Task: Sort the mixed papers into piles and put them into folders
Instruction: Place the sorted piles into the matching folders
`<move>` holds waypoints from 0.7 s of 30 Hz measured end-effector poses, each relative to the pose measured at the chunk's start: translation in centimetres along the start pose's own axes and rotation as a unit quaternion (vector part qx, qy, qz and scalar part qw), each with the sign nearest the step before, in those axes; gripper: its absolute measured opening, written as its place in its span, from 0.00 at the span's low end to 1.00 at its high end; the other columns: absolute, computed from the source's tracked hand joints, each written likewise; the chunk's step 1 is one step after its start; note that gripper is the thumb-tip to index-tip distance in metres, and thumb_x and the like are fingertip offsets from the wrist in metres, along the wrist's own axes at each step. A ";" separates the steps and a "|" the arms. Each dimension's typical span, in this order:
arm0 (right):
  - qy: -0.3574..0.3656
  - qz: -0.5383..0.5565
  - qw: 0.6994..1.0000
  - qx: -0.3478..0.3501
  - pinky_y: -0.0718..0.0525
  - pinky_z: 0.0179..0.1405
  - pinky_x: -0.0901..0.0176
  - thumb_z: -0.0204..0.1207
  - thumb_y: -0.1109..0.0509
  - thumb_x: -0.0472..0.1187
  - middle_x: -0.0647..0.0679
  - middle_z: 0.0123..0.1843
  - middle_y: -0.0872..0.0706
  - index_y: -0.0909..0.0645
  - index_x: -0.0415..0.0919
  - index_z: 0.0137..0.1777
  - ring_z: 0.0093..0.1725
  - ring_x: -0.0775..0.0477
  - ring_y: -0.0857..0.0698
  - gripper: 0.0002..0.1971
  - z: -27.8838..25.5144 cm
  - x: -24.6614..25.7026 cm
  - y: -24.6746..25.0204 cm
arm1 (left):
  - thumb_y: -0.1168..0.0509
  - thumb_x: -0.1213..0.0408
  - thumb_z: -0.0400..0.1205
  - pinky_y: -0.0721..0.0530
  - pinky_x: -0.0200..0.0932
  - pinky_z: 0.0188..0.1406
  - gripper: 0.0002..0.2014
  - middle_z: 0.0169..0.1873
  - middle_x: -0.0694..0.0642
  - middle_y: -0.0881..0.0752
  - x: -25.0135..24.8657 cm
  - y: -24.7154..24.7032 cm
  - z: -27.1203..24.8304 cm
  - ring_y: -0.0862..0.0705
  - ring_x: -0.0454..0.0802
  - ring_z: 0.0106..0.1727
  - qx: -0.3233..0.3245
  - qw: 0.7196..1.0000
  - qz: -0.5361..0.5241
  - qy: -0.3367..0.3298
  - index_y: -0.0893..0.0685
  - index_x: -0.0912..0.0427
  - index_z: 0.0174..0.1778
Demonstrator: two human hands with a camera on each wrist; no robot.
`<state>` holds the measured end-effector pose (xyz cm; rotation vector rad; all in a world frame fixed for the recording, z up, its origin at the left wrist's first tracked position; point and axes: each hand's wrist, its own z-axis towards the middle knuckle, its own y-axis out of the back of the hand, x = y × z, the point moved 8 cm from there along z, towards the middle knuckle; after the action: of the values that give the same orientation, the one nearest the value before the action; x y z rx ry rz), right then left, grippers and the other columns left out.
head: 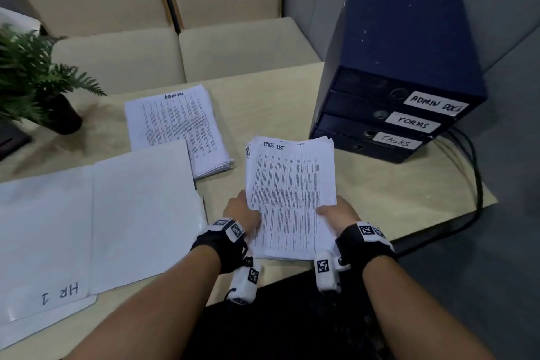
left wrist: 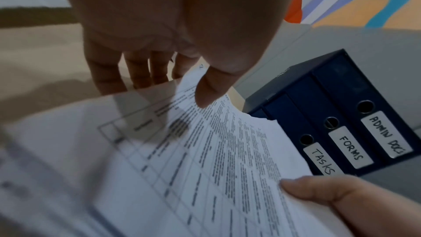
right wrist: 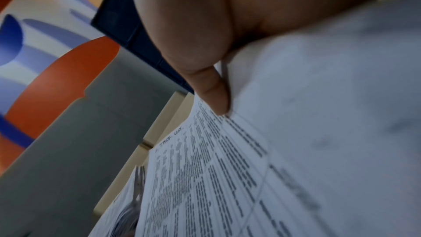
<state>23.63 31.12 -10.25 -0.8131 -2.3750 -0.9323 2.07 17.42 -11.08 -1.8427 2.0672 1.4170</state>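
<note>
White stack headed TASK LIST, gripped at its near end by both hands: left hand on the left edge, right hand on the right, thumbs pressed on top (left fingers lie beneath). Beyond the right hand: blue binders, lowest label TASKS. Beyond the left hand: ADMIN pile. Left of that hand: open folder, HR 1.
</note>
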 end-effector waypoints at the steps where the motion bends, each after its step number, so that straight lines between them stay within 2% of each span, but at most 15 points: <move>1: 0.017 -0.001 1.000 0.004 0.19 0.57 0.55 0.76 0.30 0.36 0.45 0.63 0.14 0.22 0.40 0.68 0.57 0.43 0.15 0.20 -0.4 0.5 0.0 | 0.34 0.64 0.76 0.23 0.44 0.43 0.23 0.56 0.65 0.18 0.1 -0.1 0.0 0.18 0.61 0.52 0.002 1.000 0.000 -0.005 0.27 0.61 0.67; 3: 0.056 -0.005 0.998 -0.003 0.22 0.54 0.58 0.77 0.32 0.33 0.49 0.62 0.16 0.24 0.42 0.69 0.56 0.45 0.16 0.20 -1.6 1.9 0.3 | 0.34 0.64 0.76 0.24 0.44 0.42 0.22 0.55 0.64 0.18 0.3 -0.2 0.1 0.17 0.60 0.51 0.005 1.000 -0.007 -0.013 0.26 0.60 0.66; 5: 0.104 0.005 0.994 -0.018 0.22 0.47 0.61 0.78 0.33 0.31 0.49 0.59 0.15 0.24 0.44 0.68 0.53 0.46 0.16 0.20 -3.4 3.6 0.8 | 0.34 0.63 0.76 0.22 0.44 0.44 0.23 0.57 0.62 0.18 0.4 -0.1 -0.1 0.17 0.58 0.52 0.006 1.000 -0.016 -0.022 0.27 0.59 0.68; 7: 0.151 0.022 0.988 -0.017 0.18 0.41 0.61 0.78 0.33 0.31 0.49 0.56 0.12 0.22 0.47 0.63 0.49 0.48 0.13 0.16 -5.2 5.0 1.3 | 0.34 0.63 0.77 0.21 0.45 0.51 0.28 0.63 0.60 0.20 0.6 0.1 -0.3 0.18 0.58 0.58 0.013 0.999 -0.022 -0.033 0.31 0.58 0.74; 8: 0.170 0.034 0.985 -0.010 0.15 0.42 0.58 0.78 0.33 0.31 0.49 0.54 0.11 0.21 0.48 0.59 0.48 0.48 0.11 0.14 -6.1 5.8 1.6 | 0.35 0.62 0.79 0.22 0.45 0.57 0.31 0.66 0.57 0.21 0.7 0.4 -0.6 0.19 0.58 0.62 0.019 0.998 -0.033 -0.041 0.36 0.57 0.79; 10: 0.193 0.067 0.979 0.011 0.12 0.47 0.49 0.78 0.32 0.30 0.49 0.51 0.10 0.20 0.51 0.56 0.48 0.46 0.10 0.14 -8.3 7.4 2.1 | 0.36 0.61 0.82 0.24 0.41 0.58 0.36 0.66 0.48 0.23 0.4 1.5 -1.6 0.20 0.53 0.64 0.033 0.992 -0.099 -0.074 0.46 0.51 0.83; 12: 0.217 0.095 0.971 0.037 0.11 0.45 0.51 0.78 0.33 0.29 0.50 0.51 0.09 0.20 0.53 0.55 0.48 0.48 0.09 0.16 -10.3 9.4 2.5 | 0.36 0.63 0.84 0.23 0.40 0.57 0.36 0.68 0.47 0.22 -0.4 2.8 -2.8 0.18 0.47 0.61 0.058 0.968 -0.213 -0.120 0.49 0.48 0.83; 14: 0.240 0.127 0.960 0.064 0.12 0.40 0.58 0.78 0.33 0.27 0.50 0.52 0.09 0.20 0.53 0.56 0.48 0.50 0.09 0.18 -12.0 11.4 2.1 | 0.35 0.65 0.83 0.21 0.44 0.61 0.32 0.68 0.49 0.20 -0.4 4.6 -3.8 0.18 0.47 0.62 0.076 0.935 -0.319 -0.136 0.42 0.51 0.82; 16: 0.251 0.156 0.952 0.080 0.12 0.38 0.61 0.77 0.34 0.24 0.50 0.51 0.08 0.20 0.50 0.59 0.47 0.50 0.09 0.20 -12.6 12.8 0.9 | 0.33 0.64 0.78 0.19 0.53 0.64 0.25 0.62 0.51 0.16 0.9 6.8 -4.2 0.16 0.51 0.61 0.066 0.911 -0.390 -0.119 0.28 0.51 0.72; 17: 0.253 0.164 0.950 0.086 0.12 0.38 0.61 0.77 0.34 0.23 0.50 0.51 0.08 0.20 0.49 0.59 0.47 0.51 0.09 0.20 -12.7 13.4 -0.1 | 0.33 0.64 0.76 0.19 0.56 0.64 0.22 0.60 0.52 0.14 1.8 7.9 -4.5 0.15 0.54 0.61 0.052 0.908 -0.401 -0.111 0.25 0.49 0.66; 19: 0.253 0.158 0.951 0.086 0.12 0.41 0.57 0.77 0.34 0.24 0.49 0.52 0.08 0.20 0.50 0.58 0.47 0.50 0.09 0.20 -12.2 13.7 -2.6 | 0.34 0.62 0.76 0.19 0.62 0.63 0.16 0.59 0.53 0.14 4.2 10.1 -4.9 0.15 0.56 0.59 0.011 0.927 -0.361 -0.098 0.24 0.46 0.60; 21: 0.242 0.137 0.956 0.090 0.12 0.48 0.49 0.77 0.32 0.25 0.49 0.52 0.08 0.20 0.51 0.56 0.49 0.47 0.09 0.18 -11.7 13.4 -6.8 | 0.35 0.60 0.78 0.20 0.64 0.63 0.16 0.59 0.54 0.15 8.0 12.4 -5.6 0.15 0.56 0.59 -0.027 0.957 -0.279 -0.075 0.26 0.49 0.61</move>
<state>11.73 23.39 2.50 -0.7209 -1.8373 -0.6914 -7.33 6.33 -5.06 -2.0342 1.2942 1.4005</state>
